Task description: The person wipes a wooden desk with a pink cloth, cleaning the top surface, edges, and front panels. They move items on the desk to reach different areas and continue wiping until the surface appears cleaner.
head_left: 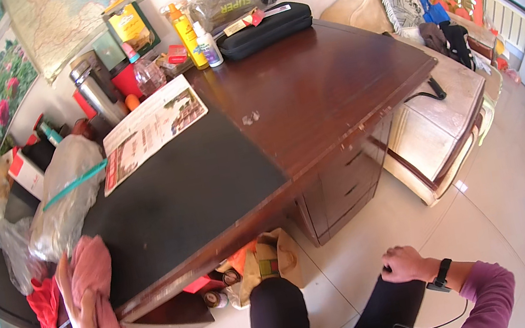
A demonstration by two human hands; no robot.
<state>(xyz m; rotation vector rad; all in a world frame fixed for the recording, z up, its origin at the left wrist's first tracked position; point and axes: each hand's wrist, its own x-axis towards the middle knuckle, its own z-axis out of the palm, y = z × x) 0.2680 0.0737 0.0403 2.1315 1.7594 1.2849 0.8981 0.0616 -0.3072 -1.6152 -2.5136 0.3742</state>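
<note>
My left hand (77,302) is at the left end of the desk, gripping a bunched pink cloth (92,270), its fingers along the cloth's left side and the thumb across it. A red cloth (49,320) hangs over the desk edge just left of that hand. Curled into a fist, my right hand (402,264) is above my right thigh, well apart from the desk; no object shows in it. The wooden desk (321,80) has a black writing surface (183,193) on its left part.
A calendar-like printed sheet (152,133) lies on the desk. Behind are a steel thermos (94,91), a yellow spray bottle (188,37) and a black zip case (265,31). A teal comb (75,184) rests on plastic bags (67,209). Under the desk stands a tan bag (286,254); a sofa (438,128) is right.
</note>
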